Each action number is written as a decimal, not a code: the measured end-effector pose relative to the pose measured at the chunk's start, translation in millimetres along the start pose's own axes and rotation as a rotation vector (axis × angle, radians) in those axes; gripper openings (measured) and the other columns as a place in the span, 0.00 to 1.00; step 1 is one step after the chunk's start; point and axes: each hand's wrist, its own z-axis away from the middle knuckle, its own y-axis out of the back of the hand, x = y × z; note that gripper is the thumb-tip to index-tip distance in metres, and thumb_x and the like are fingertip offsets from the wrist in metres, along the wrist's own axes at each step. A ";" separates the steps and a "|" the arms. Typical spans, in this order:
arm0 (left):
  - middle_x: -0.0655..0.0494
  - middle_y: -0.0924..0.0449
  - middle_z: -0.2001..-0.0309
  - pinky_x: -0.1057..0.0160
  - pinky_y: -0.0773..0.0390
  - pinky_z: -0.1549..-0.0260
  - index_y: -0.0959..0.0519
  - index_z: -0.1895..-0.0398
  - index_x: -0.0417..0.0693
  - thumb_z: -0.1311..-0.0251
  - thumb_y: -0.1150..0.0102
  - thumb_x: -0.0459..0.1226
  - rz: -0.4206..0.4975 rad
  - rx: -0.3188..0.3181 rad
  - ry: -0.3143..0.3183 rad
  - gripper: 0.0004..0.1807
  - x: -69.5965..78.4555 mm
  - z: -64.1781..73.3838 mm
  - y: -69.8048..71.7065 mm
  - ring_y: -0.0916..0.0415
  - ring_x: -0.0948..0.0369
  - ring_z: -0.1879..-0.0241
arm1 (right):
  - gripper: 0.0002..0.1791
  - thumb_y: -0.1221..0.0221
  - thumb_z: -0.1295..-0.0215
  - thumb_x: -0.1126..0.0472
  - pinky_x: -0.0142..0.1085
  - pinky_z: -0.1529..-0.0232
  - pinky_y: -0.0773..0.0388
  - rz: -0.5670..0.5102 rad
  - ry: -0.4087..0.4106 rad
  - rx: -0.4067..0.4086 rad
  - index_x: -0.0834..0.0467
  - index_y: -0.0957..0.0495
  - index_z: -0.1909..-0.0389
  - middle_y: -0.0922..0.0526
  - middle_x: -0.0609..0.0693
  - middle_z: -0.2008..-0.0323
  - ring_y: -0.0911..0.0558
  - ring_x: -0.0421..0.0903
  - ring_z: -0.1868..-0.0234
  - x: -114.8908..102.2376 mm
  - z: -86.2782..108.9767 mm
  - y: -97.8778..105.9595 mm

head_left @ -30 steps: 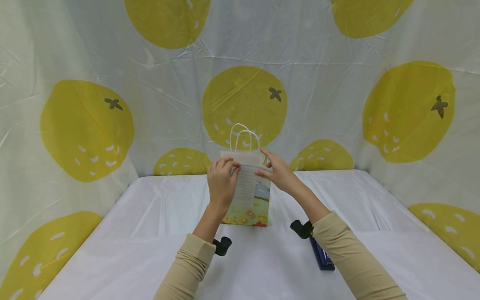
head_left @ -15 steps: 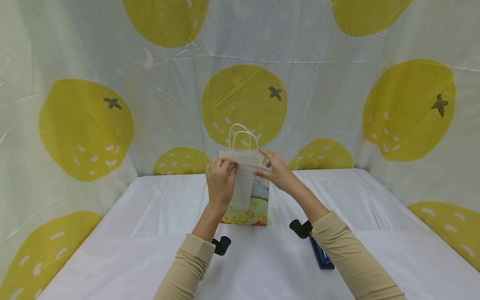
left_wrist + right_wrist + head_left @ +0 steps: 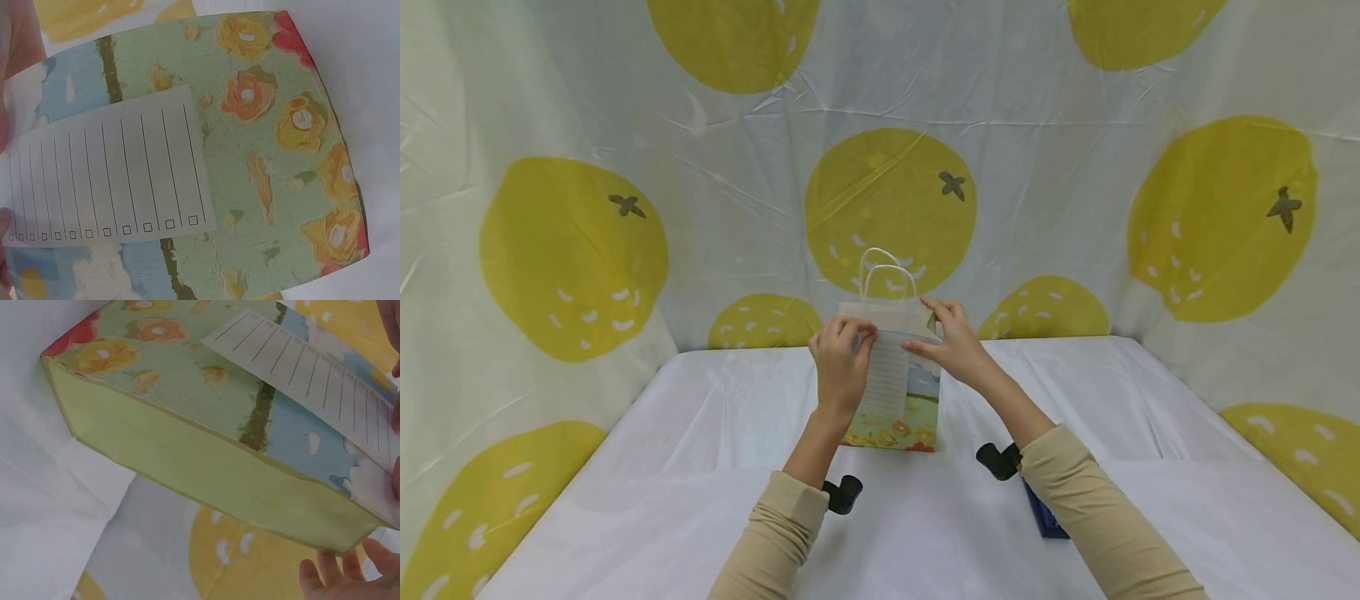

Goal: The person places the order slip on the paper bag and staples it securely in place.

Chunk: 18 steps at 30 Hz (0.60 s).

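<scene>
A small paper gift bag (image 3: 917,429) with white twisted handles (image 3: 891,271) and a flower print stands upright in mid-table. Against its front hangs a white lined sheet (image 3: 886,383) with a column of small checkboxes, seen in the left wrist view. My left hand (image 3: 841,358) pinches at the sheet's upper left corner. My right hand (image 3: 955,346) grips the bag's upper right side, thumb on the front by the sheet's top and fingers (image 3: 331,569) at the far edge of the yellow-green side panel. A thin bluish strip crosses near the sheet's top; its kind is unclear.
A dark blue flat object (image 3: 1043,510) lies partly hidden under my right forearm. White cloth covers the table (image 3: 700,500). Behind and to both sides hangs a curtain (image 3: 737,192) printed with yellow fruit. Black wrist cameras (image 3: 844,494) sit below my hands.
The right thumb has slid slightly left across the bag's front. The sheet's lower end has shifted a little against the bag. The left hand has barely moved.
</scene>
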 end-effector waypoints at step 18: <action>0.51 0.27 0.66 0.58 0.28 0.57 0.20 0.73 0.45 0.50 0.37 0.31 0.118 -0.030 0.025 0.02 -2.9 -1.5 -0.8 0.31 0.54 0.59 | 0.47 0.38 0.45 0.50 0.53 0.41 0.36 -0.040 0.029 -0.027 0.56 0.53 0.30 0.43 0.61 0.36 0.38 0.59 0.38 3.0 1.2 0.2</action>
